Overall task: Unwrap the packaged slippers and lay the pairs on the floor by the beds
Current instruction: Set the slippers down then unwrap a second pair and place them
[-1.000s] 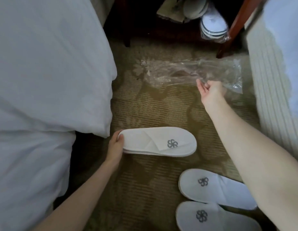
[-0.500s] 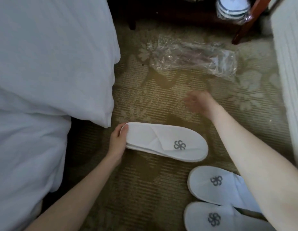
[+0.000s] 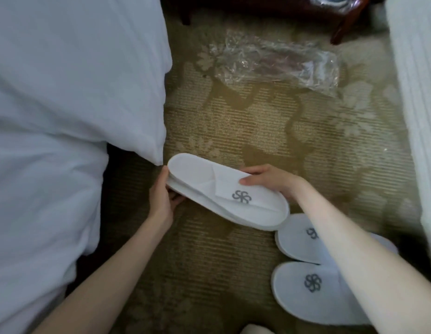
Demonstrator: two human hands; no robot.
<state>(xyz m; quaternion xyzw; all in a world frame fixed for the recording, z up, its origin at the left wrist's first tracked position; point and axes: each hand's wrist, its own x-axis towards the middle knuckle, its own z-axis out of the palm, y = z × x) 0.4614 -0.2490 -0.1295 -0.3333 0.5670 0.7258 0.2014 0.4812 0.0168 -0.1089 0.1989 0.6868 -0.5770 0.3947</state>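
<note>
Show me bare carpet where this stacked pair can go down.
Bare carpet lies between the plastic wrapper and the stacked slippers, and again between the left bed and the laid pair. Lower right is crowded.

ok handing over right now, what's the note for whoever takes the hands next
Left hand grips the heel end of the stacked slippers; right hand pinches their folded upper, beside the left bed.
Done: the laid pair sits side by side on the carpet, lower right; the empty wrapper lies further ahead.
Left: separate the held slippers and lay them down; possibly another wrapped pack at the top edge.
</note>
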